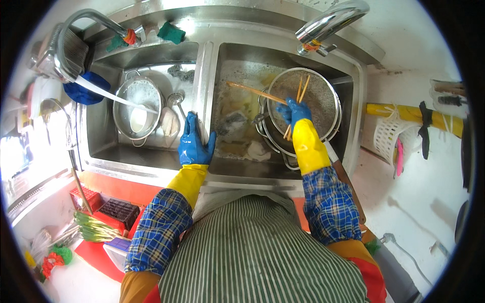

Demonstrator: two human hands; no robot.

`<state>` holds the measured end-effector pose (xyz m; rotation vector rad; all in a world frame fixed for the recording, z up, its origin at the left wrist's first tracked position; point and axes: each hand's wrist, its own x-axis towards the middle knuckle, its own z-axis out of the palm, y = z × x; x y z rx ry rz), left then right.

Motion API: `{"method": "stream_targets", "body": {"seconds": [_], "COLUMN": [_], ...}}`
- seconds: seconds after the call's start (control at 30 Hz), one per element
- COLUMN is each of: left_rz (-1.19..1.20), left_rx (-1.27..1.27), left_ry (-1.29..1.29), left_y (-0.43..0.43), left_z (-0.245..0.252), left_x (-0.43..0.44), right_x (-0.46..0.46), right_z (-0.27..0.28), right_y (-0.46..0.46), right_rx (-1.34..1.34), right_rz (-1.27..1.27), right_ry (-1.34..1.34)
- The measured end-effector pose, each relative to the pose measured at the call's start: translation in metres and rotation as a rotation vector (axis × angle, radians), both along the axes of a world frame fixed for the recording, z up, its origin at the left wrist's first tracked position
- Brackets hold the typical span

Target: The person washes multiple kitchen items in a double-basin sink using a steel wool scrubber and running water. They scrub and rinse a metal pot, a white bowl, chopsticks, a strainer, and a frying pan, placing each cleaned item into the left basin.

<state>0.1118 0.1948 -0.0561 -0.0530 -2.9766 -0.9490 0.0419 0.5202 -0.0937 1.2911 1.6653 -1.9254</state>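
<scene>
My left hand (195, 146), in a blue and yellow rubber glove, rests at the metal divider (205, 79) of a double sink. Its thumb stands away from the fingers. A ladle (176, 99) lies just beyond, its handle end hidden by that hand. My right hand (296, 113) grips several wooden chopsticks (248, 89) over a round mesh strainer (324, 94). The strainer sits on metal pots (286, 149) in the right basin, where cloudy water (242, 72) covers a dark scrubber (232, 123). A pale cloth (257, 150) lies near the front of that water.
In the left basin, water runs from the left faucet (91, 14) into a two-handled pot (118, 113) holding a white bowl (138, 120). Beside it lies a pale cloth (170, 123). The right faucet (326, 24) overhangs the back rim. A wooden handle (350, 185) projects over the front right edge.
</scene>
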Motion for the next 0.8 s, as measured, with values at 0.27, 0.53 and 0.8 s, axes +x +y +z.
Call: {"method": "stream_targets", "body": {"seconds": [0.27,0.53,0.8], "left_rz": [-0.36,-0.56,-0.342], "left_rx": [-0.074,0.259,0.992], "left_ry": [0.249,-0.821,-1.282], "left_y": [0.025,0.084,0.071], "left_z": [0.03,0.045,0.058], "left_x": [-0.016,-0.028,0.01], "right_x": [0.065,0.082,0.101], "right_z": [0.087,0.129,0.145], "right_y": [0.008,-0.003,-0.017], "right_rx": [-0.018,-0.102,-0.115], "right_rz": [0.143,-0.013,-0.116], "right_ry": [-0.048,0.119,0.225]}}
